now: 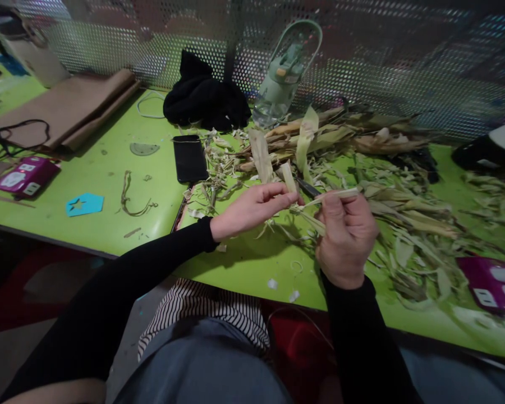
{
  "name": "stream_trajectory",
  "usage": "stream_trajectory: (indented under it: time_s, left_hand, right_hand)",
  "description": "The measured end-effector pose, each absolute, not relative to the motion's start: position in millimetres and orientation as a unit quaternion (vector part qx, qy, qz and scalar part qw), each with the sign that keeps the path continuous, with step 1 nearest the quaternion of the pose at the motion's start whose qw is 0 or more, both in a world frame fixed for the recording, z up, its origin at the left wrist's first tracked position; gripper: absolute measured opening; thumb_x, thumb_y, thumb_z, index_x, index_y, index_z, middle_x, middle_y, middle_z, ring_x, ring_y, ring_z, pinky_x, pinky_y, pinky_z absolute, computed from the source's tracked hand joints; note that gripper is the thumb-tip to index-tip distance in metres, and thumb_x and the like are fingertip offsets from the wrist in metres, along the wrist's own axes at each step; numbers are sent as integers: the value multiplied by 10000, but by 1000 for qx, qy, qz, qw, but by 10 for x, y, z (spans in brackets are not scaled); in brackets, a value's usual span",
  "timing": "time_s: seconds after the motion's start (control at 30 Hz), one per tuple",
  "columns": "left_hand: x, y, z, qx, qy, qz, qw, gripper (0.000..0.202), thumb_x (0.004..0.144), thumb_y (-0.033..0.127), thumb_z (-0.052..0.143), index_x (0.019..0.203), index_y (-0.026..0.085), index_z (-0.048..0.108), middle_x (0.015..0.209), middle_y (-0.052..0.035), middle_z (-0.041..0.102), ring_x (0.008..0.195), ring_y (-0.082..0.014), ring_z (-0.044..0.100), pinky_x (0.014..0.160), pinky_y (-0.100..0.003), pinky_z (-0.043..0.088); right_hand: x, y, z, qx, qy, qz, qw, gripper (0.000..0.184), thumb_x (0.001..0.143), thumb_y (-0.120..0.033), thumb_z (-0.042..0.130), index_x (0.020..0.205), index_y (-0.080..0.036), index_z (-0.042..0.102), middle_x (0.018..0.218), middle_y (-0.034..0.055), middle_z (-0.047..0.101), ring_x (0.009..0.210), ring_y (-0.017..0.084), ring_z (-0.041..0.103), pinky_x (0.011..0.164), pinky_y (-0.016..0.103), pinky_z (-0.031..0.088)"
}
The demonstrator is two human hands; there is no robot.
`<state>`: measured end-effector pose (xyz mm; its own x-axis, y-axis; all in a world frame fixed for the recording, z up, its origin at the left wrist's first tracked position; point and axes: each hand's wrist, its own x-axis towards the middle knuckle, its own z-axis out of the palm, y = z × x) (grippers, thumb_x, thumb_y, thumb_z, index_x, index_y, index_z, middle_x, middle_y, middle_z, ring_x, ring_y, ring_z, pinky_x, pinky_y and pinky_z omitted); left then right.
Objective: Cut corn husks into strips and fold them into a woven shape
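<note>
Both hands work above the front of a bright green table [109, 168]. My left hand [252, 209] pinches the base of pale dried husk strips [273, 163] that stand up from its fingertips. My right hand [347, 235] is closed round another husk strip [336, 194], pulling it sideways from the same bundle. The two hands are almost touching. Behind them lies a heap of dried corn husks and leaves [362, 140].
A black phone [189, 158] lies left of the husks, black cloth [206, 101] and a green water bottle [286, 73] behind. Brown paper [63, 106], a purple box [25, 177], a blue card [84, 204] sit left; another purple box [488, 280] right. Mesh wall behind.
</note>
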<state>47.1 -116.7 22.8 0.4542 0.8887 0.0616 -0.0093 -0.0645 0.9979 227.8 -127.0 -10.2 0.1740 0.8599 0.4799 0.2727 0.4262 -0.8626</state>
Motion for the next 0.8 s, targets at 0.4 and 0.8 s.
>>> stream_trajectory:
  time_s: [0.4, 0.8]
  left_hand:
    - [462, -1110, 109, 627, 300, 332, 638, 292, 899, 392, 675, 1034, 141, 609, 543, 116, 282, 480, -47, 222, 485, -232, 161]
    - [475, -1127, 84, 609, 310, 351, 640, 244, 934, 350, 644, 1016, 155, 522, 574, 109, 463, 437, -38, 456, 452, -176, 354]
  right_hand:
    - [2342, -1182, -68, -470, -587, 315, 579, 254, 894, -496, 677, 986, -259, 665, 822, 14, 616, 666, 163, 565, 574, 318, 445]
    - [2255, -1290, 9, -444, -633, 382, 505, 322, 908, -549, 654, 1038, -257, 621, 850, 17, 671, 754, 175, 644, 659, 311, 537]
